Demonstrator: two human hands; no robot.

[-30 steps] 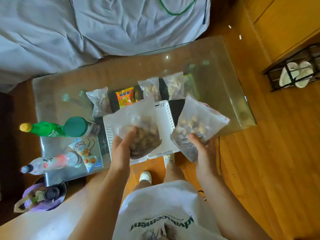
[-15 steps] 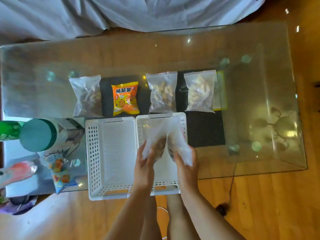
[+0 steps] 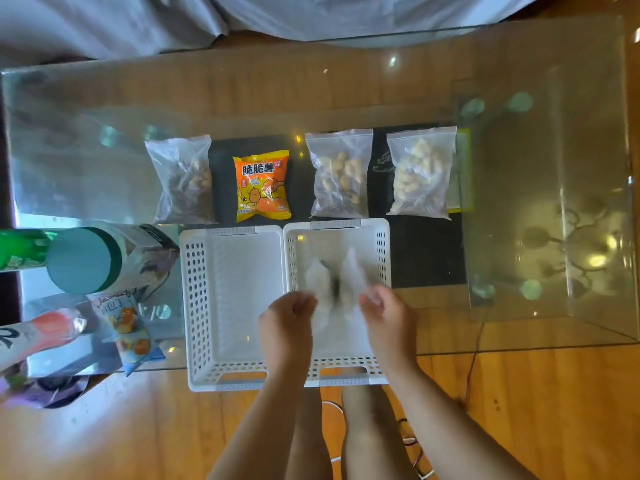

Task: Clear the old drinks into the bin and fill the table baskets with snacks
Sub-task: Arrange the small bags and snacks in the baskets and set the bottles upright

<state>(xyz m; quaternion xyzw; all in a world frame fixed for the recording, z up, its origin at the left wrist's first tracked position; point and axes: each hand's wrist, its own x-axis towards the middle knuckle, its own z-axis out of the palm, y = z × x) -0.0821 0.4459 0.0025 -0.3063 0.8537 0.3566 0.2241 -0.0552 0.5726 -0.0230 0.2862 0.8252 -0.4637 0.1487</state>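
At far left on the glass tabletop lie the drinks: a green bottle, a teal-capped jar just beside it, and below them a pink-labelled bottle next to a small blue pouch. Along the middle runs a row of snacks, each apart from the next: a clear bag of dark nuts, an orange packet, a second clear bag and a third clear bag of pale pieces. Nearer the person stand two white baskets touching side by side, the left basket showing only its bare bottom, the right basket with both hands over it. Left hand has its fingers curled into a loose fist; blur hides whether they pinch the left bag that rises just past the knuckles. Right hand has its fingers partly curled near the right bag, and I cannot tell whether they grip it either. Both bags are smeared by motion, leaning together inside the right basket, dark contents showing between them. Beyond the baskets to the right, the tabletop reflects a ceiling lamp, and wooden floor lies beneath.
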